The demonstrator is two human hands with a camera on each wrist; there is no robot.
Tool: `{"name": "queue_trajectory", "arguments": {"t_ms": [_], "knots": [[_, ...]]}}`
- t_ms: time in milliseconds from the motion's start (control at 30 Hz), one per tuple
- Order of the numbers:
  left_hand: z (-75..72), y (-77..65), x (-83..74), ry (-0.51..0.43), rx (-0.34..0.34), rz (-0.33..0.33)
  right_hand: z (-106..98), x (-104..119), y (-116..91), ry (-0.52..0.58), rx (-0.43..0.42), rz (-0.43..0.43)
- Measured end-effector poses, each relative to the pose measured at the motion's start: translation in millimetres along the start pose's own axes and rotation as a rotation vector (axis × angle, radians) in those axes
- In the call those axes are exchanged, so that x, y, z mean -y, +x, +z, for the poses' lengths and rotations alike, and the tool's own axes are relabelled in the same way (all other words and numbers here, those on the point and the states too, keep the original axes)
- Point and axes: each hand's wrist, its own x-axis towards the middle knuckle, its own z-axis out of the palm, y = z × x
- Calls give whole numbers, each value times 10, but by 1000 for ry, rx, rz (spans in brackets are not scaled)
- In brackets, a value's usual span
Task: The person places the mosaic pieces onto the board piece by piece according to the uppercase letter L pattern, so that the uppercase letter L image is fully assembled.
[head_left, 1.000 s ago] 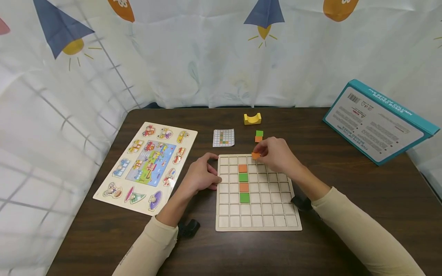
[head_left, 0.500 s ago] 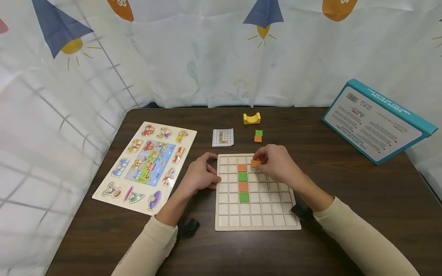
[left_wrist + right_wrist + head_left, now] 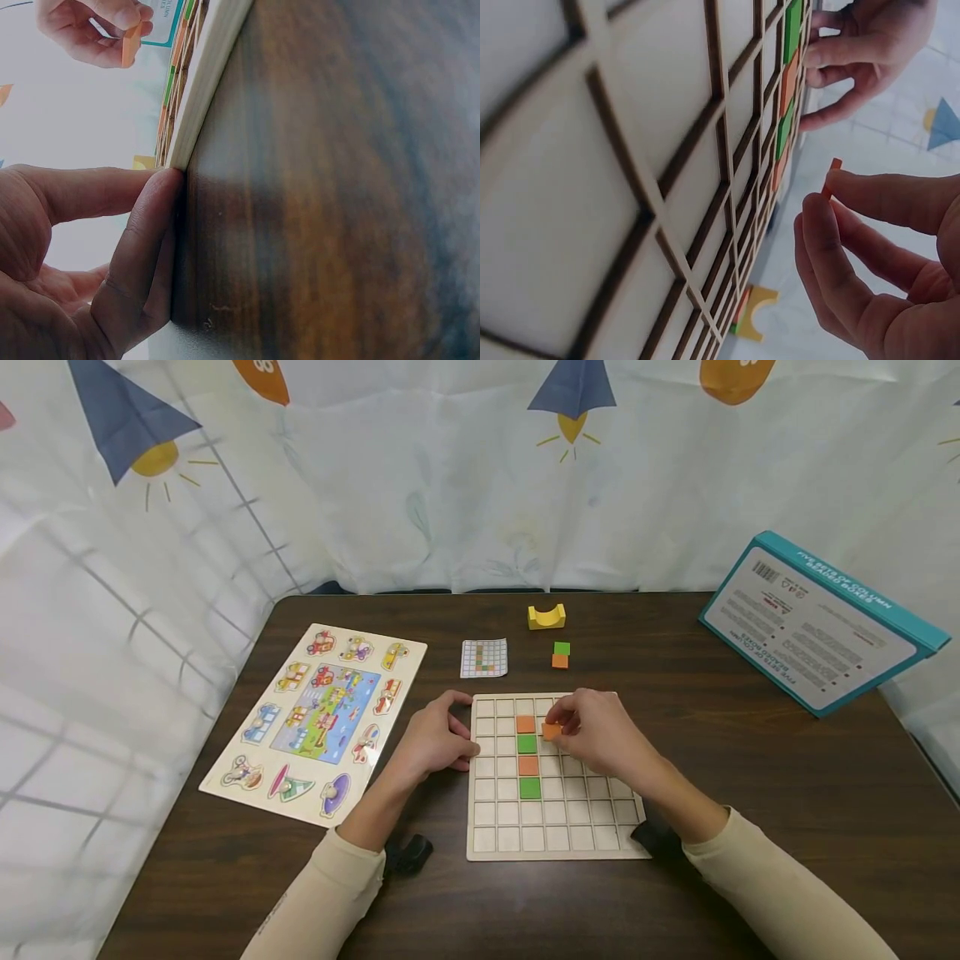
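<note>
Four tiles (image 3: 528,764) sit in the grid board (image 3: 555,789); a puzzle (image 3: 324,714) lies left of it, a card (image 3: 483,658) behind, a box (image 3: 817,627) behind-right.

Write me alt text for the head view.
Right hand pinches an orange tile above a grid board; the left hand touches the board's left edge. On it, four tiles, alternately orange and green, make a column. Beyond are a card, two more tiles and a yellow block, with a puzzle left and a box right.

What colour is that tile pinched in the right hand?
Orange; the tile shows best in the left wrist view.
</note>
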Motion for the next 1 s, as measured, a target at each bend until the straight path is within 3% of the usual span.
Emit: {"name": "queue_trajectory", "arguments": {"t_ms": [1000], "knots": [[-5, 13, 5, -21, 6, -5, 189, 133, -282, -21, 71, -1]]}}
